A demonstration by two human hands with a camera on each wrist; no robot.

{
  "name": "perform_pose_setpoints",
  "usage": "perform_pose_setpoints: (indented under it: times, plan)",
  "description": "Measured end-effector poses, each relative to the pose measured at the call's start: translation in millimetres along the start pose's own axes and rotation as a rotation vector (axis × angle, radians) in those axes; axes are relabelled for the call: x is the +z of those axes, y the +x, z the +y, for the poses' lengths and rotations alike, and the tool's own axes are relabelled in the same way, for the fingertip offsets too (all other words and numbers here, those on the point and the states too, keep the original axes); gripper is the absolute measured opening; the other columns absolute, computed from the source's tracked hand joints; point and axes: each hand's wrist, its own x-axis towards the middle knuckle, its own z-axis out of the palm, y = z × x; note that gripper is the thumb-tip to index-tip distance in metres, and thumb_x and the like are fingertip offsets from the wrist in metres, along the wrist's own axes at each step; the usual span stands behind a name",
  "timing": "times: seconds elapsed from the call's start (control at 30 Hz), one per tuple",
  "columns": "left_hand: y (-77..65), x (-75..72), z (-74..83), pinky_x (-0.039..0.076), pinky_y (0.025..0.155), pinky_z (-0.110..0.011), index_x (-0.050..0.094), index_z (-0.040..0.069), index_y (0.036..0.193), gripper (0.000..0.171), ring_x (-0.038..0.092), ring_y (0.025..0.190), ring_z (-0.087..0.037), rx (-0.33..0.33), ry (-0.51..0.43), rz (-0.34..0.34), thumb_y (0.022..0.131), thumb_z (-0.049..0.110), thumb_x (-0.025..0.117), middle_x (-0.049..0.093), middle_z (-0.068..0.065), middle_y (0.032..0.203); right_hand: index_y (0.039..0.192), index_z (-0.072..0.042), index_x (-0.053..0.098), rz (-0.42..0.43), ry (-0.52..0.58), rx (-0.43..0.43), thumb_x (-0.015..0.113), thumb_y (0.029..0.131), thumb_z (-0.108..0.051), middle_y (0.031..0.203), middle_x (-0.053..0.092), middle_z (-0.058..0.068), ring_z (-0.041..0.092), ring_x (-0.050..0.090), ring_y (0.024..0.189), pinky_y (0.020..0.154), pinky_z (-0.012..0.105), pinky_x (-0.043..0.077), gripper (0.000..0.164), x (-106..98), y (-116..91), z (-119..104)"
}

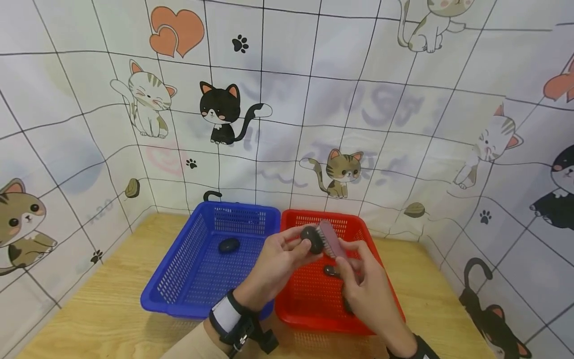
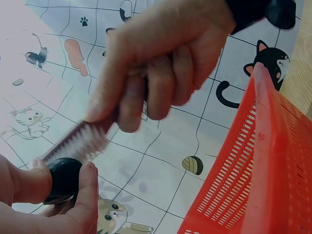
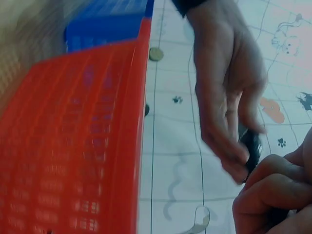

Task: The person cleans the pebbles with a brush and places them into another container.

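My left hand pinches a smooth dark stone between thumb and fingers, above the inner side of the red basket. In my right hand is a small brush with a pinkish back and pale bristles. Those bristles face the stone and appear to touch it. From the left wrist view, the brush lies behind the stone, its bristles blurred. The right fingers curl round the brush's handle and hide most of it. The right wrist view shows the stone partly covered by fingers.
Below the hands, the red basket holds a dark stone and another dark one partly hidden by the right hand. One dark stone lies in the blue basket at left. Both baskets stand on a wooden table before a cat-patterned sheet.
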Motion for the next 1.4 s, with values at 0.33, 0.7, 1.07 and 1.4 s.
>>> perform_pose_setpoints:
  times: [0.33, 0.7, 1.07, 1.4]
  plan:
    - [2.9, -2.4, -5.3, 0.054, 0.091, -0.038, 0.06, 0.021, 0.136, 0.043, 0.067, 0.109, -0.03, 0.014, 0.104, 0.042, 0.095, 0.014, 0.07, 0.067, -0.007, 0.127, 0.135, -0.023, 0.049, -0.014, 0.105, -0.004, 0.062, 0.102, -0.025, 0.074, 0.06, 0.004, 0.02, 0.054, 0.05, 0.045, 0.03, 0.048, 0.036, 9, 9, -2]
    - [7.9, -8.2, -7.7, 0.055, 0.091, -0.039, 0.06, 0.015, 0.136, 0.046, 0.07, 0.101, -0.028, 0.072, 0.173, 0.122, 0.093, 0.016, 0.074, 0.069, -0.009, 0.12, 0.131, -0.022, 0.051, -0.083, 0.18, 0.046, 0.06, 0.103, -0.03, 0.064, 0.05, 0.01, 0.018, 0.043, 0.045, 0.037, 0.027, 0.037, 0.031, 11, 0, -10]
    - [6.7, -9.1, -8.4, 0.056, 0.087, -0.039, 0.061, 0.016, 0.134, 0.046, 0.069, 0.104, -0.029, 0.034, 0.144, 0.113, 0.091, 0.015, 0.076, 0.068, -0.011, 0.122, 0.133, -0.028, 0.05, -0.041, 0.082, 0.144, 0.063, 0.101, -0.034, 0.077, 0.062, 0.01, 0.026, 0.052, 0.053, 0.045, 0.03, 0.047, 0.035, 13, 11, -4]
    - [6.8, -6.8, -11.3, 0.055, 0.091, -0.041, 0.059, 0.016, 0.133, 0.045, 0.068, 0.107, -0.03, 0.05, 0.141, 0.1, 0.091, 0.008, 0.074, 0.067, -0.012, 0.124, 0.132, -0.026, 0.05, -0.045, 0.154, 0.121, 0.06, 0.104, -0.024, 0.073, 0.055, 0.018, 0.02, 0.045, 0.049, 0.041, 0.027, 0.04, 0.03, 17, 7, -11]
